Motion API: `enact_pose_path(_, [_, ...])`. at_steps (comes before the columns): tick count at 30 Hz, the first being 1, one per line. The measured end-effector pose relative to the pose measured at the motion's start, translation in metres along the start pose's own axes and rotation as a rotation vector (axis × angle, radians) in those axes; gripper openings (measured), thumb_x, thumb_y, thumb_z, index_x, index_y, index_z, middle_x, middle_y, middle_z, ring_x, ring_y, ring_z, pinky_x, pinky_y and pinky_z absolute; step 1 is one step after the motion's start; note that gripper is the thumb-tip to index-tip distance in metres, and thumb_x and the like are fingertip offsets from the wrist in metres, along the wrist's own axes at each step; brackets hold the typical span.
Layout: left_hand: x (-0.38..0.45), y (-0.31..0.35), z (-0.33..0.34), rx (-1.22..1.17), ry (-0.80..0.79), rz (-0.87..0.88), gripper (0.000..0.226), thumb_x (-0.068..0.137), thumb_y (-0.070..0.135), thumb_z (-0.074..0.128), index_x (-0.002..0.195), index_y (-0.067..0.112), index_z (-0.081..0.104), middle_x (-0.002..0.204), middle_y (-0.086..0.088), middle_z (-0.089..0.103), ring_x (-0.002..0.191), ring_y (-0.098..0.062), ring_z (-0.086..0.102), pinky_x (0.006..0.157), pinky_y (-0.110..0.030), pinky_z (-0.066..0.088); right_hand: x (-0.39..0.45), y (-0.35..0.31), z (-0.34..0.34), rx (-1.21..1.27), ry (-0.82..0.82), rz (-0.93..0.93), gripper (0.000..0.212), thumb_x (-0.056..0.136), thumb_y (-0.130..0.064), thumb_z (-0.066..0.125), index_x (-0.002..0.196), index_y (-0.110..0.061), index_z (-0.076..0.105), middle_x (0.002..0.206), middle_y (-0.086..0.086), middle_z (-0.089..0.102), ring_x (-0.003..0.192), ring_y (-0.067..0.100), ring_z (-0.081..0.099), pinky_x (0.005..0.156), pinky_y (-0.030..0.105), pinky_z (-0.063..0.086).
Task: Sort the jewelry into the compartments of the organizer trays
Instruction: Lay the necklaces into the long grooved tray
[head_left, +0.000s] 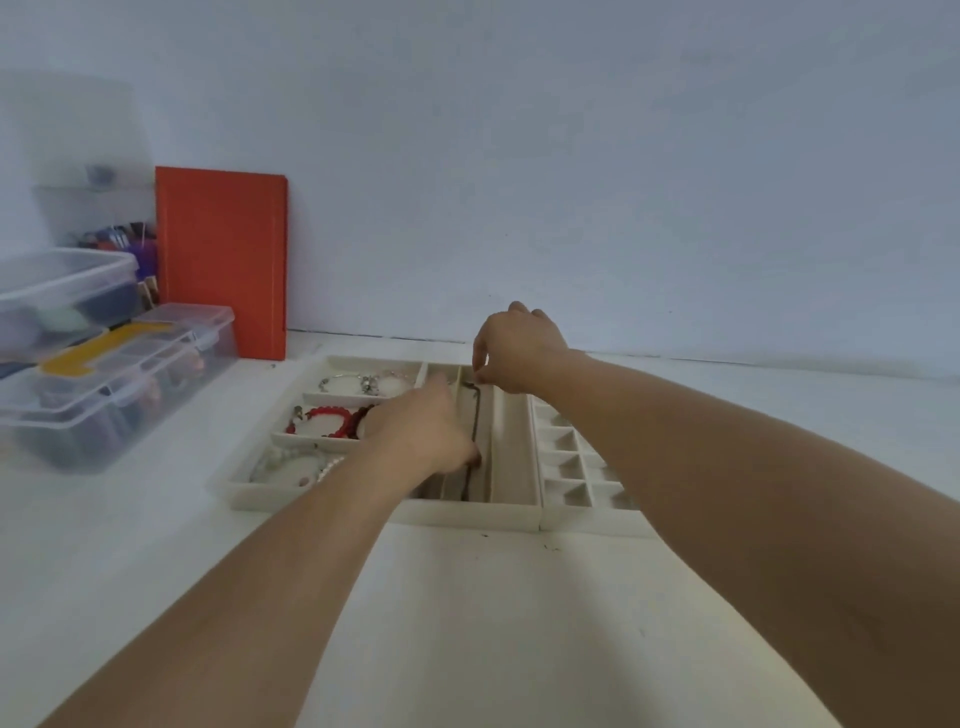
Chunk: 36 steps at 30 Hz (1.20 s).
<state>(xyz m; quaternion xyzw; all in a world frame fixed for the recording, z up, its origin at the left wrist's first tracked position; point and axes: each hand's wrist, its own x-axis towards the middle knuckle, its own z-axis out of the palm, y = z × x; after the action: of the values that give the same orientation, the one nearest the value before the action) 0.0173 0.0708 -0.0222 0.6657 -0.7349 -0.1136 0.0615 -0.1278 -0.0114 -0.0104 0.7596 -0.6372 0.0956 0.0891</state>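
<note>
A thin dark chain necklace is laid lengthwise in a long narrow slot of the cream plastic organizer tray. Its far end is pinched by the right hand, and its near part is held down by the left hand, whose finger positions cannot be told. It is judged light, limp and easily tangled, best gripped at the ends. The tray is set on a white tabletop against a pale wall.
</note>
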Motion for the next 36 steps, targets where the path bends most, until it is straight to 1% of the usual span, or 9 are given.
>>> enact_pose_path(4, [0.004, 0.000, 0.000, 0.011, 0.022, 0.007, 0.072, 0.076, 0.037, 0.079, 0.135, 0.024, 0.040, 0.082, 0.004, 0.043, 0.084, -0.024, 0.052, 0.068, -0.032, 0.042, 0.021, -0.006, 0.020, -0.105, -0.003, 0.029, 0.014, 0.083, -0.025, 0.066, 0.095, -0.024, 0.072, 0.092, -0.003, 0.067, 0.108, 0.020, 0.048, 0.089, 0.032, 0.038])
enact_pose_path(6, [0.004, 0.000, 0.000, 0.038, 0.025, 0.012, 0.068, 0.078, 0.035, 0.079, 0.134, 0.024, 0.042, 0.088, 0.003, 0.050, 0.086, -0.024, 0.052, 0.068, -0.032, 0.041, 0.027, -0.007, 0.027, -0.129, -0.001, 0.047, 0.015, 0.081, -0.024, 0.062, 0.093, -0.022, 0.070, 0.089, -0.002, 0.066, 0.105, 0.021, 0.048, 0.087, 0.033, 0.037])
enact_pose_path(10, [0.007, 0.000, -0.002, 0.059, -0.008, 0.004, 0.075, 0.079, 0.037, 0.080, 0.141, 0.022, 0.040, 0.116, -0.001, 0.063, 0.092, -0.023, 0.055, 0.070, -0.033, 0.041, 0.034, -0.007, 0.034, -0.152, 0.001, 0.063, 0.017, 0.077, -0.018, 0.058, 0.091, -0.021, 0.068, 0.083, -0.001, 0.064, 0.101, 0.022, 0.049, 0.083, 0.033, 0.037])
enact_pose_path(14, [0.008, 0.001, -0.002, 0.081, -0.025, 0.009, 0.081, 0.081, 0.035, 0.079, 0.147, 0.020, 0.035, 0.124, -0.001, 0.061, 0.100, -0.023, 0.060, 0.070, -0.034, 0.042, 0.037, -0.007, 0.034, -0.180, 0.022, 0.043, 0.018, 0.077, -0.016, 0.057, 0.091, -0.022, 0.068, 0.087, -0.001, 0.065, 0.100, 0.023, 0.050, 0.080, 0.033, 0.035])
enact_pose_path(20, [0.009, 0.000, -0.005, 0.054, -0.069, -0.002, 0.073, 0.081, 0.034, 0.079, 0.143, 0.020, 0.043, 0.115, 0.000, 0.063, 0.085, -0.021, 0.053, 0.063, -0.031, 0.040, 0.036, -0.010, 0.031, -0.210, 0.040, 0.019, 0.018, 0.076, -0.013, 0.058, 0.090, -0.021, 0.067, 0.087, 0.000, 0.063, 0.099, 0.023, 0.051, 0.078, 0.033, 0.033])
enact_pose_path(25, [0.012, -0.001, -0.004, 0.040, -0.087, 0.005, 0.070, 0.079, 0.031, 0.079, 0.140, 0.021, 0.046, 0.098, 0.001, 0.056, 0.086, -0.022, 0.057, 0.072, -0.033, 0.048, 0.032, -0.010, 0.031, -0.203, 0.053, 0.024, 0.021, 0.078, -0.011, 0.058, 0.093, -0.022, 0.068, 0.090, -0.001, 0.065, 0.100, 0.023, 0.052, 0.078, 0.033, 0.032])
enact_pose_path(29, [0.012, -0.002, -0.004, 0.039, -0.106, 0.010, 0.076, 0.077, 0.032, 0.080, 0.143, 0.021, 0.044, 0.118, -0.003, 0.062, 0.095, -0.025, 0.061, 0.086, -0.039, 0.054, 0.030, -0.009, 0.031, -0.184, 0.065, 0.034, 0.022, 0.077, -0.009, 0.057, 0.093, -0.021, 0.068, 0.090, 0.000, 0.065, 0.099, 0.023, 0.053, 0.079, 0.033, 0.033])
enact_pose_path(32, [0.012, -0.003, -0.006, 0.028, -0.161, 0.025, 0.098, 0.065, 0.046, 0.087, 0.147, 0.019, 0.040, 0.129, -0.006, 0.062, 0.110, -0.028, 0.062, 0.095, -0.042, 0.053, 0.029, -0.010, 0.030, -0.175, 0.063, 0.030, 0.022, 0.077, -0.011, 0.057, 0.093, -0.022, 0.068, 0.090, -0.001, 0.066, 0.099, 0.023, 0.054, 0.078, 0.033, 0.034])
enact_pose_path(36, [0.009, 0.000, -0.010, 0.085, -0.210, 0.049, 0.109, 0.060, 0.053, 0.090, 0.148, 0.015, 0.037, 0.132, -0.007, 0.061, 0.113, -0.031, 0.062, 0.097, -0.044, 0.053, 0.027, -0.010, 0.023, -0.166, 0.077, 0.015, 0.017, 0.078, -0.014, 0.061, 0.090, -0.023, 0.068, 0.091, -0.002, 0.067, 0.100, 0.022, 0.053, 0.081, 0.033, 0.037])
